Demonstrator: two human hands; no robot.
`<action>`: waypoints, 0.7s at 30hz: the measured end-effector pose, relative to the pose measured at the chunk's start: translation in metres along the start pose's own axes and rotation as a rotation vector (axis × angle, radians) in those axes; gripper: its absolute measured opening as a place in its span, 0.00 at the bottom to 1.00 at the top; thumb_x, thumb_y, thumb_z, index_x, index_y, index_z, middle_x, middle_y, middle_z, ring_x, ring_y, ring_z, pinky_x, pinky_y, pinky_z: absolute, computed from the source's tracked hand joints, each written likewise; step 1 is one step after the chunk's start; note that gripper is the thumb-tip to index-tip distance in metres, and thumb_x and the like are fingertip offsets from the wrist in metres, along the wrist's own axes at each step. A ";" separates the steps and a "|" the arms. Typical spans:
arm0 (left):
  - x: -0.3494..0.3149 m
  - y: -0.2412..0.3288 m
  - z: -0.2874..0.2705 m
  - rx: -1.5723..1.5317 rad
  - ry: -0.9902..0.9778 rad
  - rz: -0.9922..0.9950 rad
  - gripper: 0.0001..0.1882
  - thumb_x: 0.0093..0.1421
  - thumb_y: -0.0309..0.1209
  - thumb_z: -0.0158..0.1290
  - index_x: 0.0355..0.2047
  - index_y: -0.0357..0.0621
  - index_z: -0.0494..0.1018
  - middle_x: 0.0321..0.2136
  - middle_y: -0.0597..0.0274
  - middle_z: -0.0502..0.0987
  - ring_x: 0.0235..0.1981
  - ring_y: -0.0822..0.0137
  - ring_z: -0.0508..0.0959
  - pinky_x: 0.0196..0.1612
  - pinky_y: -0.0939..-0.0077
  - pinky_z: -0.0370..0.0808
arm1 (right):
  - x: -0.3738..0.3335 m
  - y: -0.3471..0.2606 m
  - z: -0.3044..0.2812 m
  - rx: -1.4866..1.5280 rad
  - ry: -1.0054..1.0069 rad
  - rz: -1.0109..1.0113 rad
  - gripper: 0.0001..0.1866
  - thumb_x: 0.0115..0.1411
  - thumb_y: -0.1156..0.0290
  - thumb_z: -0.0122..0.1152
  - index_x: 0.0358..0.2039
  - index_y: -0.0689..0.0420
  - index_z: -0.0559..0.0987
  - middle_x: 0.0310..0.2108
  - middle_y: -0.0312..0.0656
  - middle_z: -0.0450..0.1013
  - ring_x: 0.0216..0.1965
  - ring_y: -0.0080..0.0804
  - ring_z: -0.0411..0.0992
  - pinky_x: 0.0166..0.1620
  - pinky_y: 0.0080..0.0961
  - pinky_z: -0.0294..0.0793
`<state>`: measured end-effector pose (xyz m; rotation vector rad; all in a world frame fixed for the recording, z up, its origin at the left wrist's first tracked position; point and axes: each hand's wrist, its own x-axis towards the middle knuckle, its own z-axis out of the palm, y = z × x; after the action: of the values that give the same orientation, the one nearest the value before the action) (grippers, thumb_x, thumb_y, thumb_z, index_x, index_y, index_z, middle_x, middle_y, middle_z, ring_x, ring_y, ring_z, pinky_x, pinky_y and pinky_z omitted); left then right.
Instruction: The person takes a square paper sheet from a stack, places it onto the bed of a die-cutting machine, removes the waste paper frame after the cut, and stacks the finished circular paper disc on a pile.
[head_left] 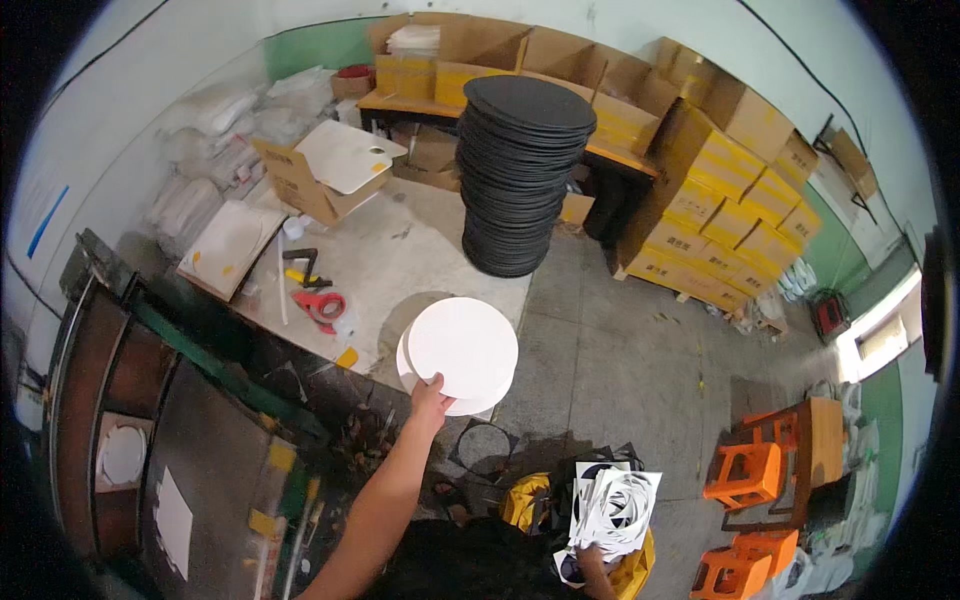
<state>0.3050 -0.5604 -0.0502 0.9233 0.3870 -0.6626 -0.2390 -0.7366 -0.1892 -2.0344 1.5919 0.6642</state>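
My left hand (pixel 430 402) is closed on the near edge of a white round disc (pixel 465 345), its thumb on top. A second white disc (pixel 404 362) shows beneath it, offset, near the corner of a pale worktable (pixel 430 240). At the lower right, my right hand (pixel 592 556) grips the edge of a pile of white sheets with round cut-outs (pixel 620 510). Its fingertips are partly hidden. The pile lies over a yellow bag (pixel 632 578). A tall stack of black discs (pixel 515 180) stands at the table's far right.
Red tape dispenser (pixel 322 310), open carton (pixel 315 190) and white sheets (pixel 228 245) lie on the table. Dark machine (pixel 210 450) borders the left. Cartons (pixel 720 200) are piled far right. Orange stools (pixel 745 472) stand at right. A black square with a circle (pixel 484 447) lies on the floor.
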 end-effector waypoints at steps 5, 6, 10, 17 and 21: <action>0.002 0.009 -0.018 0.016 -0.004 -0.024 0.27 0.67 0.33 0.47 0.63 0.40 0.53 0.56 0.51 0.65 0.55 0.53 0.70 0.60 0.59 0.70 | 0.029 -0.031 0.044 0.328 -0.615 0.133 0.25 0.57 0.56 0.55 0.44 0.67 0.72 0.37 0.57 0.73 0.41 0.54 0.72 0.40 0.44 0.72; 0.000 0.014 -0.028 0.012 -0.039 -0.025 0.27 0.67 0.33 0.47 0.63 0.40 0.53 0.56 0.51 0.65 0.54 0.52 0.71 0.59 0.60 0.70 | 0.040 -0.049 0.040 0.357 -0.658 0.131 0.24 0.59 0.57 0.54 0.44 0.67 0.72 0.36 0.57 0.73 0.39 0.54 0.72 0.39 0.44 0.72; -0.070 0.040 -0.122 0.862 0.106 0.365 0.23 0.65 0.39 0.51 0.57 0.42 0.66 0.50 0.53 0.73 0.51 0.58 0.74 0.53 0.66 0.71 | 0.085 -0.142 0.023 0.429 -0.740 0.130 0.19 0.63 0.61 0.49 0.43 0.66 0.72 0.33 0.56 0.73 0.35 0.53 0.73 0.34 0.45 0.72; -0.388 -0.001 -0.348 0.666 1.144 0.563 0.17 0.63 0.36 0.52 0.49 0.41 0.72 0.39 0.54 0.79 0.43 0.61 0.79 0.45 0.68 0.74 | 0.091 -0.331 0.017 0.103 -0.770 -0.268 0.16 0.66 0.65 0.45 0.43 0.65 0.73 0.30 0.54 0.73 0.31 0.50 0.74 0.30 0.44 0.73; -0.609 -0.083 -0.392 0.366 1.872 0.820 0.11 0.61 0.31 0.52 0.41 0.39 0.74 0.33 0.55 0.80 0.36 0.64 0.79 0.41 0.71 0.75 | 0.019 -0.407 0.063 -0.312 -0.837 -0.608 0.15 0.65 0.65 0.47 0.43 0.64 0.73 0.31 0.52 0.74 0.31 0.47 0.74 0.31 0.41 0.72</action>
<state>-0.2128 -0.0537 0.0295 1.7108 1.4157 1.1372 0.1556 -0.6228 -0.2227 -1.8845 0.3894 1.3228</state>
